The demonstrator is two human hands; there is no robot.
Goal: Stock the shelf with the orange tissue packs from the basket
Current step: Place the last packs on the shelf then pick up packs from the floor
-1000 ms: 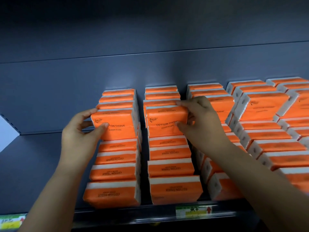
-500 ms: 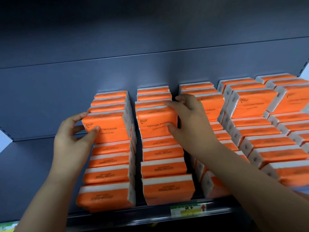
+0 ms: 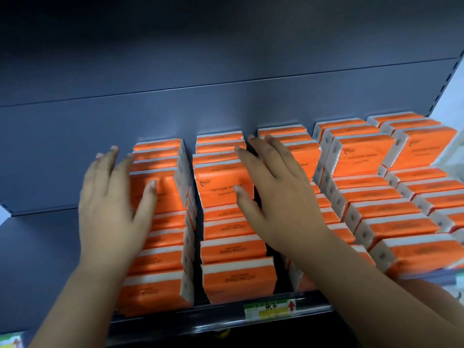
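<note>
Orange tissue packs fill the shelf (image 3: 221, 315) in several rows. One pack (image 3: 165, 194) lies on top of the leftmost row, another pack (image 3: 221, 187) on top of the second row. My left hand (image 3: 110, 209) is spread with straight fingers beside the left top pack, its thumb resting on the pack's face. My right hand (image 3: 278, 197) is also spread flat, thumb on the right edge of the second top pack, fingers reaching over the third row (image 3: 303, 151). Neither hand grips anything. The basket is out of view.
More orange packs (image 3: 391, 197) are stacked in rows to the right, up to the shelf's perforated upright (image 3: 449, 79). The grey back panel (image 3: 226, 104) rises behind. A yellow-green price label (image 3: 270, 308) sits on the shelf's front rail. Bare shelf floor (image 3: 37, 247) lies left of the rows.
Both hands let go of the two top packs, which now lie on their rows. The fingers have straightened and spread. The view has shifted closer and to the right.
</note>
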